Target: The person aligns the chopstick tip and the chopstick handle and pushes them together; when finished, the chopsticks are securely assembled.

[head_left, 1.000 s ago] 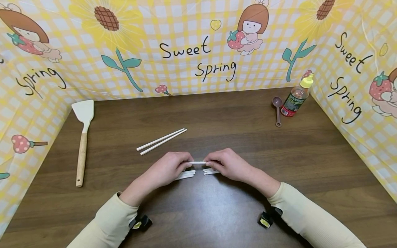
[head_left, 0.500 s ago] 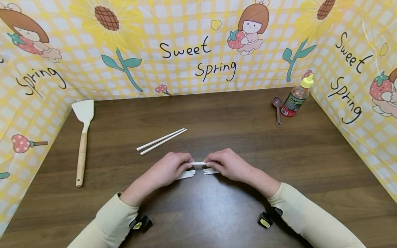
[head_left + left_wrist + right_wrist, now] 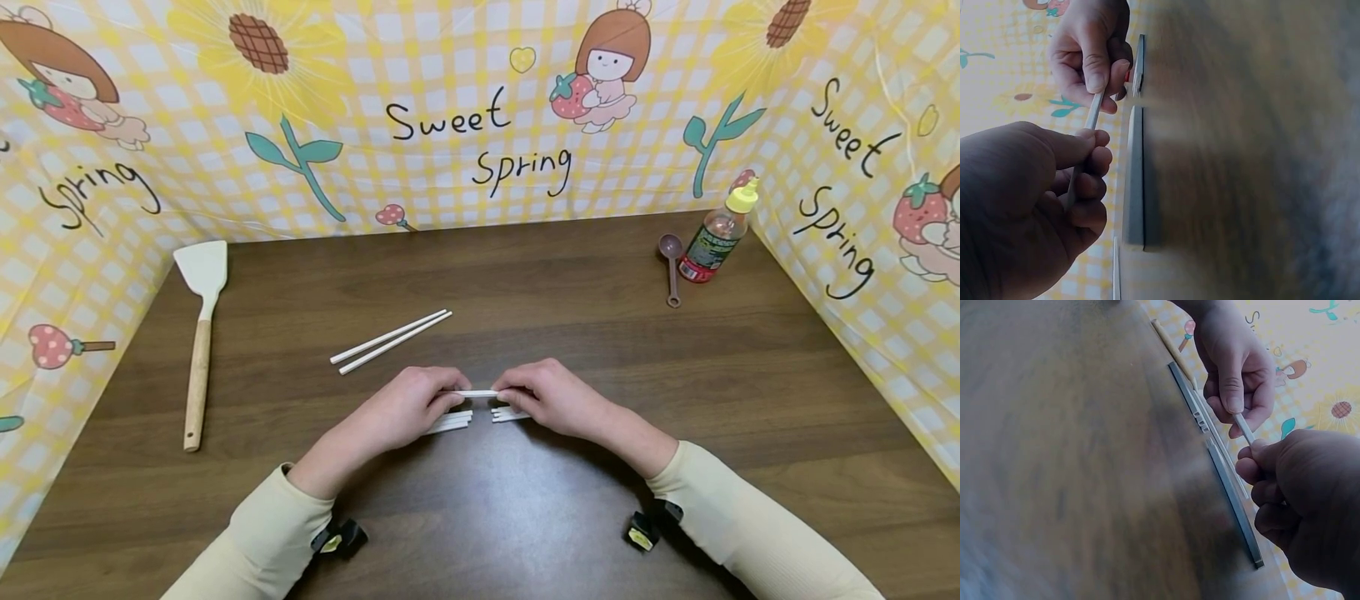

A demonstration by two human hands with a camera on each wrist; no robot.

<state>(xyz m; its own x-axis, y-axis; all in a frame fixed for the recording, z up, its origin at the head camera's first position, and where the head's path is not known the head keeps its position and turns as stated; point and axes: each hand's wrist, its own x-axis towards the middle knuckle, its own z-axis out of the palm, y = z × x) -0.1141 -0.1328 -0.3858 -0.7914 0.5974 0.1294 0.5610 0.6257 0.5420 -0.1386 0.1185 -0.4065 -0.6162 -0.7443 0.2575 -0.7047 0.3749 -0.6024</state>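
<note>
A slim white chopstick point(image 3: 480, 394) spans the short gap between the two hands, level and just above the table. My left hand point(image 3: 412, 403) pinches one end between thumb and fingers. At the other end my right hand point(image 3: 557, 402) holds it with thumb and fingertips. In the left wrist view, the chopstick point(image 3: 1094, 114) runs straight from one thumb to the other; its covered ends are hidden. Below the hands lie two groups of white sticks, a left group point(image 3: 453, 422) and a right group point(image 3: 510, 415), their near ends facing each other across a gap.
Two whole white chopsticks point(image 3: 390, 342) lie behind the left hand. A white spatula point(image 3: 198, 350) with a wooden handle is at the left. Back right are a brown measuring spoon point(image 3: 671, 268) and a yellow-capped bottle point(image 3: 712, 242), near the patterned cloth wall point(image 3: 450, 192).
Both hands stay almost still. The chopstick between them has shifted up very slightly since half a second ago.
</note>
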